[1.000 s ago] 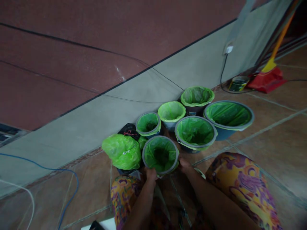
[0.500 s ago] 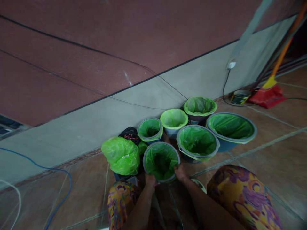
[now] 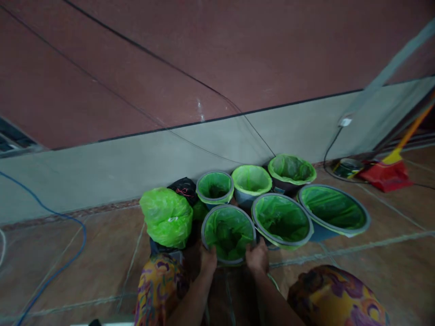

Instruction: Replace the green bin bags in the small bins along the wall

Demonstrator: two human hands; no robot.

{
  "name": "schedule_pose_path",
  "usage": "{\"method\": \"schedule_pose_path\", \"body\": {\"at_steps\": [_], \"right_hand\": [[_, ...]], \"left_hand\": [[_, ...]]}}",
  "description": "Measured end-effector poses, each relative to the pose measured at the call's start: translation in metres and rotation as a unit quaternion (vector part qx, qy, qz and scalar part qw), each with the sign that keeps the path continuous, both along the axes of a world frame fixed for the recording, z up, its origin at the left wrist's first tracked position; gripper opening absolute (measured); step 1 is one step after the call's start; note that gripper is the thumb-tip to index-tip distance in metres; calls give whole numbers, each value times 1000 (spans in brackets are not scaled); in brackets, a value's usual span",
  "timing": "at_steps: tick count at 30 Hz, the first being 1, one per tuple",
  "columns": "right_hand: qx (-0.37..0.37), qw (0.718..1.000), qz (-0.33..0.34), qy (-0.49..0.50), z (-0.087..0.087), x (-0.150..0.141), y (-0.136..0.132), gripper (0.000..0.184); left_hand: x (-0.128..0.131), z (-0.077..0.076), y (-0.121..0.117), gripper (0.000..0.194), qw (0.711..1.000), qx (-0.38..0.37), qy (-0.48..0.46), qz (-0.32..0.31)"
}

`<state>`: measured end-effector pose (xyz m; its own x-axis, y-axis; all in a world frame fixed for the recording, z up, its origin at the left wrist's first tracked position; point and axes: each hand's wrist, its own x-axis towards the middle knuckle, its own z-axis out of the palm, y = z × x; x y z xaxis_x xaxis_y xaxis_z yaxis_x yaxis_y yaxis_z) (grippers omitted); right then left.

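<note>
A round bin with a grey rim and a green liner [image 3: 228, 228] stands between my hands, nearest to me. My left hand [image 3: 208, 260] grips the left front of its rim, fingers curled over the edge. On the right front of the same rim, my right hand [image 3: 257, 257] is closed in a like way. Close on the right stands another lined bin [image 3: 282, 219] with a grey rim. Behind the held bin is a smaller grey-rimmed bin [image 3: 215, 186]. To the left sits a tied, bulging green bag [image 3: 166, 218].
Along the wall are two bins with liners folded over their rims [image 3: 251, 179] [image 3: 291, 168]. A wide blue bin [image 3: 335, 208] stands at right. Further right lie a red dustpan [image 3: 387, 174] and a can [image 3: 347, 167]. A blue hose [image 3: 79, 240] crosses the floor at left.
The view has tilted and turned, so the bins sit slightly lower and the wall line is more level. Both hands remain on the same bin's rim.
</note>
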<state>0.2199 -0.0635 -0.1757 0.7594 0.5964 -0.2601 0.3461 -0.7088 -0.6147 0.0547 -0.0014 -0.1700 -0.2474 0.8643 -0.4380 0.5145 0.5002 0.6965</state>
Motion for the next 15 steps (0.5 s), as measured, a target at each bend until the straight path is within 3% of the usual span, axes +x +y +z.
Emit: {"method": "schedule_pose_path", "body": {"at_steps": [3,6,11,15], "right_hand": [[45,992,78,-90,10,-2,2,61],[66,974,186,-113,17,-8,10,54],[-11,927,358,-115,26,-19,47,49],[-74,855,494,-139,22,-22,93,50]], "left_hand": [[-3,5,10,52,1000,15,24,-9],[0,15,27,53,996,35,76,-34],[9,25,63,48,987,41,138,-72],[6,10,83,48,981,22,141,-129]]}}
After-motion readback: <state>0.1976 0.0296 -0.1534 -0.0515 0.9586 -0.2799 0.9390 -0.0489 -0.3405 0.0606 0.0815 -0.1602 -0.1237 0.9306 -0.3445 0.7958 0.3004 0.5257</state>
